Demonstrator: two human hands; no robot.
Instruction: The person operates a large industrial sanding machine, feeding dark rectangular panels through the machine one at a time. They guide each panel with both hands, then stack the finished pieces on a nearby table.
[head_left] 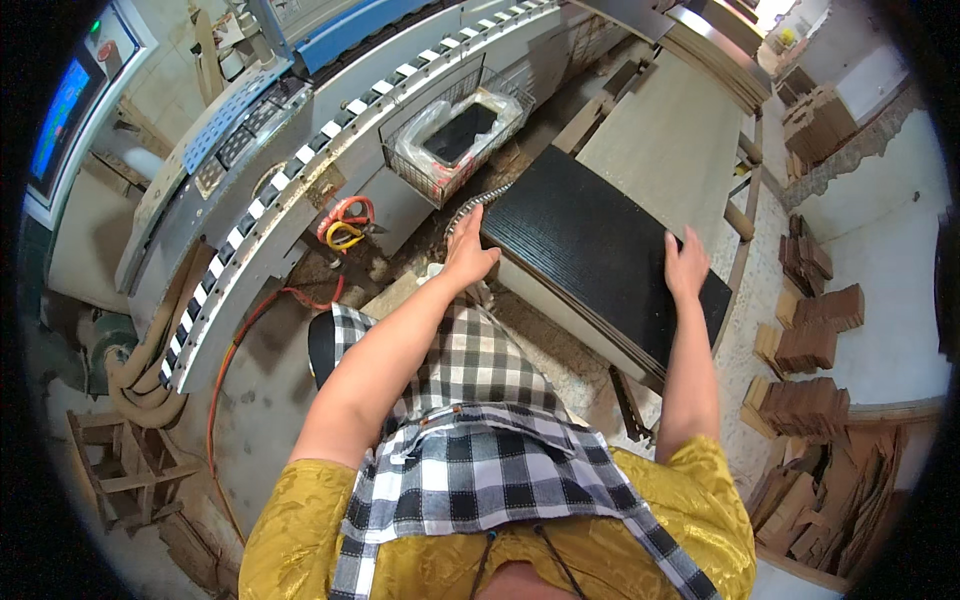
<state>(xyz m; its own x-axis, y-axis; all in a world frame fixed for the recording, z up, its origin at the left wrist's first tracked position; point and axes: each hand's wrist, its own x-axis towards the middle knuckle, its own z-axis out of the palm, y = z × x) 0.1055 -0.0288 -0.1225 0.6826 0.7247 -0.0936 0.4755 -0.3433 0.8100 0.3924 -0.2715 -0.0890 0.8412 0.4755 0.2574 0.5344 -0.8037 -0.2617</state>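
A stack of flat boards lies in front of me, topped by a black wood-grain panel. My left hand rests against the left end of the stack near its front corner, fingers stretched out and thumb apart. On the right, my right hand lies on the black panel near its right end, its fingers extended. Neither hand is wrapped round anything. Below the black top, the pale edges of the boards show along the near side.
A long edge-feed machine with a black-and-white track runs along the left. A wire basket with a plastic-lined bin hangs on it. Beyond the stack lies a pale board. Stacked brown pieces line the right wall. A red hose crosses the floor.
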